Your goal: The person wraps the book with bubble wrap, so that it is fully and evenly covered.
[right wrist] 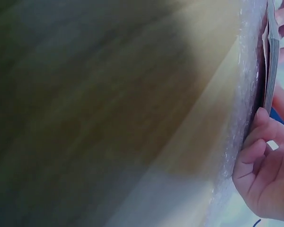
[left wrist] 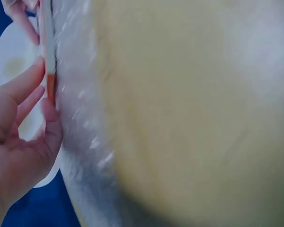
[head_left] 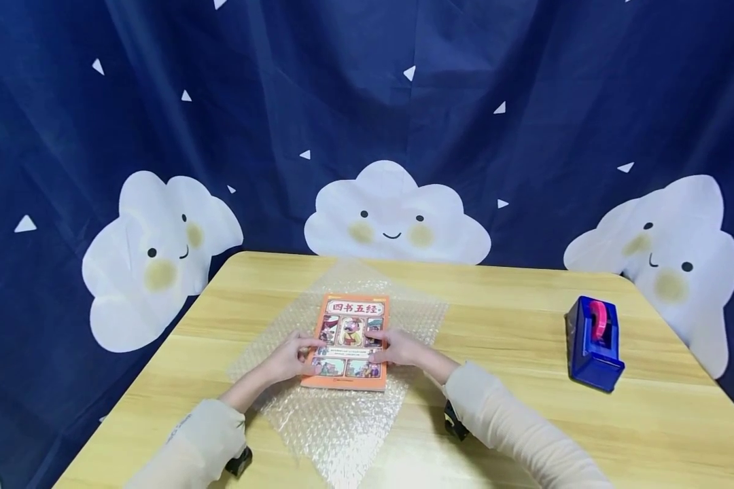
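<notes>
An orange-covered book (head_left: 351,307) with cartoon panels and Chinese characters lies face up over a sheet of clear bubble wrap (head_left: 342,428). My left hand (head_left: 286,357) grips the book's left edge, with fingers reaching onto the cover. At the opposite edge, my right hand (head_left: 404,348) holds the book the same way. From the left wrist, the book's spine side (left wrist: 50,87) shows between thumb and fingers, close over the wrap. In the right wrist view, curled fingertips (right wrist: 260,118) are at the lower side of the page edges (right wrist: 273,61).
A blue tape dispenser (head_left: 593,346) with a pink-red core stands on the right of the wooden table (head_left: 495,312). Behind the table hangs a dark blue curtain (head_left: 355,102) with white clouds. Dark wrist devices (head_left: 455,421) sit below both sleeves.
</notes>
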{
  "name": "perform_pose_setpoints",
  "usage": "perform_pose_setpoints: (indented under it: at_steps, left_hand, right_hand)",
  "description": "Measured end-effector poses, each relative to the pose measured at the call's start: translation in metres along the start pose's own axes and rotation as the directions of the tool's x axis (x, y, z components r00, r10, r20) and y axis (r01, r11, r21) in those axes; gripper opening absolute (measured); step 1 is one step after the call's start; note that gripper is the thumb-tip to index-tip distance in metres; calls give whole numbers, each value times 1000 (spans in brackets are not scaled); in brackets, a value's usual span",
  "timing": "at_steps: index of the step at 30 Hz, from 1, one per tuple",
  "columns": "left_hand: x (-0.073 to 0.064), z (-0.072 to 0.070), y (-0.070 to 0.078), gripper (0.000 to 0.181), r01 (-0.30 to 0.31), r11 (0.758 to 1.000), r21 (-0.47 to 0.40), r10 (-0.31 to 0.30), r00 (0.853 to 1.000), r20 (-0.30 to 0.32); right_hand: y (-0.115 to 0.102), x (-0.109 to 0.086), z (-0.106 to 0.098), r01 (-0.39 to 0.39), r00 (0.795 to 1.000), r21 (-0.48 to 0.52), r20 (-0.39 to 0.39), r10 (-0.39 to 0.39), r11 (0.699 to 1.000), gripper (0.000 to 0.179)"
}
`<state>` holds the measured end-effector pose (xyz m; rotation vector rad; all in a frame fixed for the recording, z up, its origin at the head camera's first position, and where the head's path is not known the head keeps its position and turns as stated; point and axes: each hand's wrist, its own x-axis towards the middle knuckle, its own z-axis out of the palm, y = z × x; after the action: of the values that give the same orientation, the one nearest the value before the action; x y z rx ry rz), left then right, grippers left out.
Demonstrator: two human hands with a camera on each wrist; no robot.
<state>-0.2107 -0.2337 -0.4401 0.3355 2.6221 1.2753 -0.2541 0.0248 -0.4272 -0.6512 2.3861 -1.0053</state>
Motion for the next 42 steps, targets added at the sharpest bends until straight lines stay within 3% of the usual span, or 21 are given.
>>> perform_pose_setpoints:
  at_steps: [3,6,8,11,15,19,22,27,36,39,42]
  left_hand:
    - [7,-10,0,54,-75,996,53,70,994,89]
    - [14,-18,-1,57,-155,982,109,133,974,183]
    - [16,-21,-3,59,-155,983,102,128,964,232]
    - [16,-23,-7,63,-79,997,10,73,960,271]
    - [16,-22,-12,65,-42,997,-71,61,956,287]
    - [18,-22,-13,64,-43,996,-83,65,956,288]
    - [19,-23,-13,64,-34,996,-84,58,955,292]
    - [18,-24,-14,65,-20,996,-88,45,955,294]
    - [20,-25,-16,66,-59,995,-86,82,954,288]
    - [19,-25,-16,66,-49,994,-102,78,952,296]
    - [18,-24,-16,65,-46,995,-90,71,953,293]
  right_hand:
    - [-1,0,-1,32,999,-54,-15,-33,998,61]
    - [1,0,1,50,997,-135,-47,-56,990,62]
    - [2,-1,3,52,996,-174,-68,-64,983,63]
    - [4,-4,6,61,993,-196,-86,-79,979,63]
    - [7,-14,8,135,984,-197,-88,-154,971,63]
    - [10,-26,6,234,967,-223,-51,-251,946,62]
    - [10,-38,6,269,960,-281,-4,-281,921,65]
    - [10,-59,11,287,956,-364,57,-286,886,70]
    - [5,-76,5,303,951,-340,171,-258,890,80]
    - [7,-77,7,295,953,-337,165,-253,894,81]
    - [10,-77,13,310,950,-381,106,-292,871,78]
